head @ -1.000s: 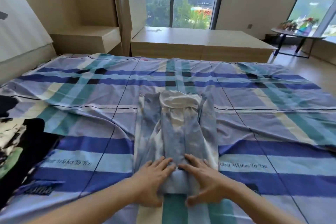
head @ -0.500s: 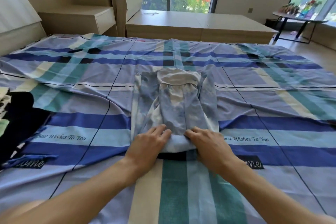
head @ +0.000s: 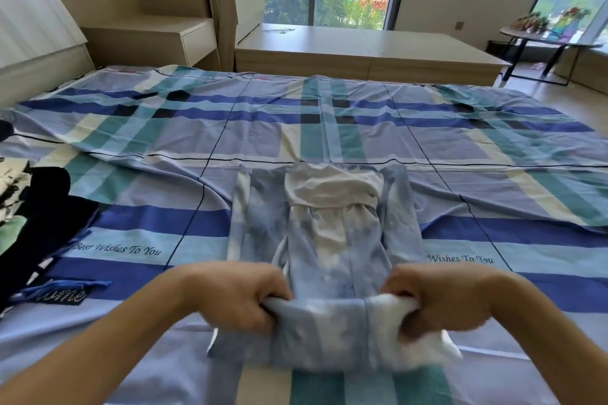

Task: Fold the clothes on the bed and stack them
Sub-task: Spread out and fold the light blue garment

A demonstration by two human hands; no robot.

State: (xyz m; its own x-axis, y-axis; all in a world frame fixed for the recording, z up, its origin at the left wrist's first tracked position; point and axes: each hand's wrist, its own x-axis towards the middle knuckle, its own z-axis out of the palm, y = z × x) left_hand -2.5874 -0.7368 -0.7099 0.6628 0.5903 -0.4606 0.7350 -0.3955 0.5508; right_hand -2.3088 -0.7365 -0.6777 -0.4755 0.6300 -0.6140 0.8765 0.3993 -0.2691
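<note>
So, progress: one garment mid-fold. The dress [head: 332,240] has its sides already folded in to a narrow strip, and its near end is lifted. I judge the cross fold comes next. Stacking is not yet done.
pile [head: 29,223]: dark clothes at the bed's far left edge, well apart from the dress. Cannot tell if they are folded. Likely the stack spot.
left hand [head: 237,296]: fingers curled, clamped on the dress's near-left corner.
dress: mid-bed, blue-white tie-dye, pale bodice at the far end. Flat on the sheet [head: 329,128] except the gripped hem.
right hand [head: 441,299]: clamped on the near-right corner, white fabric bunched in the fist, slightly blurred.
sheet: striped and wrinkled, with a ridge across just behind the dress.
around: nightstand [head: 158,39] behind the bed at left, low cabinet [head: 362,52] beyond the middle, round table [head: 552,39] far right with colourful items on it.
in the way: nothing lies on the dress ahead of the hands. A loose white flap under the right hand could slip out of the fold.
</note>
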